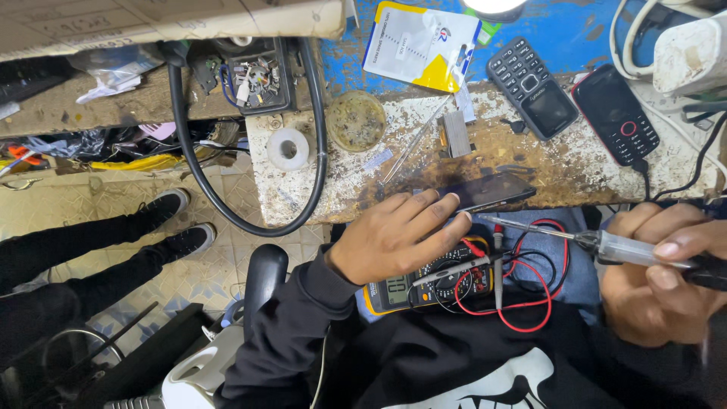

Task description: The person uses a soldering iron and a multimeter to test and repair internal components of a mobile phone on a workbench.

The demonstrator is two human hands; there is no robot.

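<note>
Nearest us, the multimeter [432, 282] rests on our lap. Just beyond it our left hand [397, 236] lies spread, fingertips steadying the phone [485, 191] at the bench [530, 151] edge; our right hand [659, 276] grips the soldering iron [636, 250]. We should bring the tip slowly.

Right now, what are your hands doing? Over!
Left hand rests on dark phone at bench edge. Right hand grips soldering iron, tip toward phone. Multimeter on lap, leads tangled underneath.
</note>
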